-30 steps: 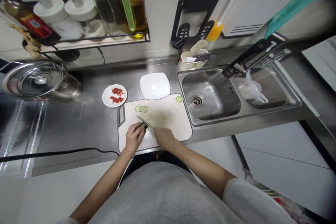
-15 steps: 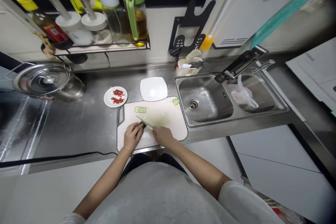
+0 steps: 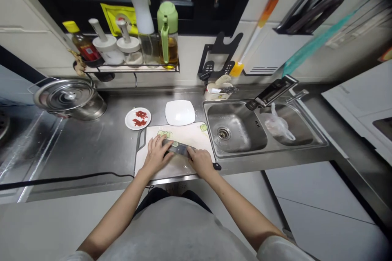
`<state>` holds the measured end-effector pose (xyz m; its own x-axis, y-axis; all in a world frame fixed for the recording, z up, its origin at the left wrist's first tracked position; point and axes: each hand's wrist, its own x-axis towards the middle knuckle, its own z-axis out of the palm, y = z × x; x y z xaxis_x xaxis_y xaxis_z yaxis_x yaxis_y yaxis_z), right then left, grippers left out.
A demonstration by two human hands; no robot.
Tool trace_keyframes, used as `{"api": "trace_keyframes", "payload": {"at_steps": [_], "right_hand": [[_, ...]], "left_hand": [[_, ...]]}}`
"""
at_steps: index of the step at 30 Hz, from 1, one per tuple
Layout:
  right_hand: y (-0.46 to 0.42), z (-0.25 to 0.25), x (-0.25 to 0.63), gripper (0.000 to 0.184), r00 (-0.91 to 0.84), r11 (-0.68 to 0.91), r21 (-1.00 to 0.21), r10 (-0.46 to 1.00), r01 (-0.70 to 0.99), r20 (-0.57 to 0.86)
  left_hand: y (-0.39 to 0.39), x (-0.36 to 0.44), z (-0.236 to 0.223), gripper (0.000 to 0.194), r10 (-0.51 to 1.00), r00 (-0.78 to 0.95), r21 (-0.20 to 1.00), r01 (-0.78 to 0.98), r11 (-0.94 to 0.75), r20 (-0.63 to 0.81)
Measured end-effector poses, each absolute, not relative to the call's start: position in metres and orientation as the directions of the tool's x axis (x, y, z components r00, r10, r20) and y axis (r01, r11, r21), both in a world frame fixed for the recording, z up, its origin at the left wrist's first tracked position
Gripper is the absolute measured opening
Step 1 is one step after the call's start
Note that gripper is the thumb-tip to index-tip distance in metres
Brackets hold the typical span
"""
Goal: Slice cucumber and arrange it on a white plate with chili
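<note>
A kitchen knife point(image 3: 181, 149) is in my right hand point(image 3: 202, 163), its blade turned flat over the white cutting board point(image 3: 156, 171). A pale green cucumber slice point(image 3: 174, 144) lies on the blade. My left hand point(image 3: 157, 155) has its fingers stretched out and apart, at the far end of the blade by the slices. Further cucumber slices point(image 3: 165, 133) sit just beyond the left fingertips, partly covered by them. Near the board's far right corner lies another small group of cucumber pieces point(image 3: 203, 127). Whatever is under my left palm is hidden.
Behind the board stand a white square plate point(image 3: 180, 113) and a white plate of chopped red bits point(image 3: 131, 123). A double sink point(image 3: 241, 126) adjoins on the right, with a plastic bag point(image 3: 278, 125) in it. A lidded steel pot point(image 3: 88, 108) stands left, below a condiment rack point(image 3: 131, 68).
The knife has turned from edge-on to flat, with a slice on it. My left hand has moved forward and opened from its grip on the cucumber. The camera view has tilted up.
</note>
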<state>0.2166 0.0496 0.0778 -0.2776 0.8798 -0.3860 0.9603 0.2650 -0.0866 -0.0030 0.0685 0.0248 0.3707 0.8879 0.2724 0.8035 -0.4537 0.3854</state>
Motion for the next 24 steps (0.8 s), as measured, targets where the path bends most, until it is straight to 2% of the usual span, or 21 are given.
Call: {"api": "trace_keyframes", "payload": {"at_steps": [4, 9, 12, 16, 20, 24], "right_hand": [[0.049, 0.081, 0.221, 0.04, -0.29, 0.294, -0.048, 0.88, 0.955, -0.377], [0.047, 0.079, 0.228, 0.035, -0.223, 0.237, -0.008, 0.899, 0.971, -0.376], [0.046, 0.077, 0.236, 0.029, -0.14, 0.157, 0.014, 0.914, 0.988, -0.38], [0.042, 0.076, 0.251, 0.026, -0.011, 0.021, 0.023, 0.919, 1.0, -0.394], [0.034, 0.074, 0.261, 0.027, 0.06, -0.056, 0.021, 0.91, 0.998, -0.411], [0.029, 0.073, 0.264, 0.029, 0.081, -0.088, 0.002, 0.912, 0.996, -0.403]], "left_hand": [[0.074, 0.002, 0.022, 0.029, 0.856, 0.443, 0.375, 0.771, -0.515, 0.266], [0.067, 0.009, 0.013, 0.017, 0.869, 0.362, 0.489, 0.721, -0.491, 0.339], [0.069, 0.015, 0.009, 0.019, 0.93, 0.186, 0.596, 0.723, -0.349, 0.318], [0.085, 0.023, 0.005, 0.021, 0.993, 0.014, 0.677, 0.731, -0.088, 0.114], [0.112, 0.03, 0.003, 0.02, 0.997, -0.007, 0.607, 0.793, 0.053, -0.078], [0.138, 0.032, 0.001, 0.021, 0.996, 0.023, 0.5, 0.866, 0.024, -0.089]]}}
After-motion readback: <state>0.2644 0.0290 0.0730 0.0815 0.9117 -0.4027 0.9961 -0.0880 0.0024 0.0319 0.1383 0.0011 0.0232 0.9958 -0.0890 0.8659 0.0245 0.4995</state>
